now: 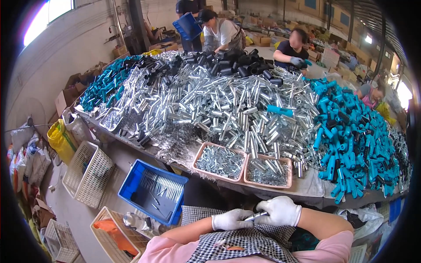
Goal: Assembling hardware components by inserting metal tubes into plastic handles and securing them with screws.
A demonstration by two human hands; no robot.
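Head view, 5 o'clock: the gloved left hand (232,220) and right hand (279,211), fingers curled, grip opposite ends of a silver metal tube (256,216), presumably for steadiness. From there, pink parts trays (267,186) sit at 11 and 12 o'clock on the desk (315,186), apparently for short reach.

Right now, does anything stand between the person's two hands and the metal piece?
Only the white gloves; nothing else visible stands in the way. The left hand and right hand hold the metal piece between them.
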